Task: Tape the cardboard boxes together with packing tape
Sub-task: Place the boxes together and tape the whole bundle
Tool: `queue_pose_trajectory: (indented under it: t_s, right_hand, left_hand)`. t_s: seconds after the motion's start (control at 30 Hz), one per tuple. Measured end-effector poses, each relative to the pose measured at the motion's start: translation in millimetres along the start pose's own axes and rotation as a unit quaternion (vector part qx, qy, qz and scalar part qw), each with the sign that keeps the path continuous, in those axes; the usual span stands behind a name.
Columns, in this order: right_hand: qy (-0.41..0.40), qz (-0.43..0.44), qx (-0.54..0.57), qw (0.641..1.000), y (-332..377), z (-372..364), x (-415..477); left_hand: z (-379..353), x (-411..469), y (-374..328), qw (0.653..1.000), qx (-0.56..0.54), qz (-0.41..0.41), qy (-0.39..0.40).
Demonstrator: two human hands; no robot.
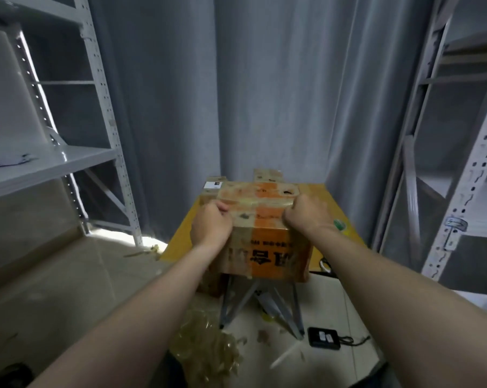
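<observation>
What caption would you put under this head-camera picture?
A person's left hand and right hand grip the top edge of a taped cardboard box on a yellow table.

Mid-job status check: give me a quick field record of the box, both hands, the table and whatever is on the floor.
box: cardboard box with an orange band, surface glossy with tape, on the yellow table
left hand: fingers curled, gripping the box's top front edge at its left end
right hand: fingers curled, gripping the same edge at its right end
behind: second box, mostly hidden
tape roll: none in view
floor: crumpled tape, black device
</observation>
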State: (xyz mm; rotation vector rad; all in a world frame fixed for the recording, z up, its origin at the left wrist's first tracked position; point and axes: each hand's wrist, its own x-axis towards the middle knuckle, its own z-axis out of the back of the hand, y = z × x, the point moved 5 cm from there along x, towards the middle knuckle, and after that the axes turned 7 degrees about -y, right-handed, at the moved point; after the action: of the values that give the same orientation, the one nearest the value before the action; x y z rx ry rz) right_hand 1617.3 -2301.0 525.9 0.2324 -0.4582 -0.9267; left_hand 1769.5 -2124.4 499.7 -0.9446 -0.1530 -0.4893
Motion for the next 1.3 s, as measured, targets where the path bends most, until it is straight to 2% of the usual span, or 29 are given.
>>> queue_pose_trajectory:
  t_s: [0.1, 0.2, 0.27, 0.4, 0.6, 0.73, 0.87, 1.0, 1.1, 1.2, 1.3]
  right_hand:
    - [-0.033, 0.020, 0.046, 0.998, -4, 2, 5]
    - [-0.089, 0.007, 0.107, 0.990, -25, 9, 15]
    - [-0.104, -0.021, 0.107, 0.989, -48, 7, 24]
    - [-0.049, -0.065, 0.025, 0.996, -97, -15, 40]
    - [0.066, -0.108, -0.036, 0.991, -150, -55, 64]
    - [0.106, -0.101, -0.100, 0.984, -158, -77, 68]
    - [0.114, -0.104, -0.103, 0.983, -155, -87, 69]
    - [0.080, -0.140, -0.042, 0.986, -160, -91, 72]
    - [0.029, -0.119, -0.005, 0.992, -155, -87, 73]
    - [-0.058, -0.107, 0.106, 0.987, -139, -63, 72]
    - [-0.156, -0.057, 0.220, 0.961, -110, -25, 63]
  left_hand:
    - [-1, 0, -6, 0.999, 0.036, -0.017, -0.001]
    - [-9, 1, -29, 0.991, 0.103, -0.086, 0.007]
    - [-22, 2, -45, 0.988, 0.080, -0.126, 0.039]
    - [-58, 3, -69, 0.979, 0.058, -0.151, 0.124]
    - [-114, 4, -102, 0.949, 0.187, -0.135, 0.215]
    - [-140, 0, -118, 0.927, 0.239, -0.075, 0.280]
    - [-148, -1, -115, 0.918, 0.274, -0.044, 0.283]
    - [-145, -4, -111, 0.925, 0.259, -0.041, 0.275]
    - [-143, -3, -108, 0.932, 0.228, -0.059, 0.275]
    - [-134, 5, -109, 0.956, 0.120, -0.081, 0.255]
    - [-118, 9, -106, 0.971, -0.040, -0.056, 0.230]
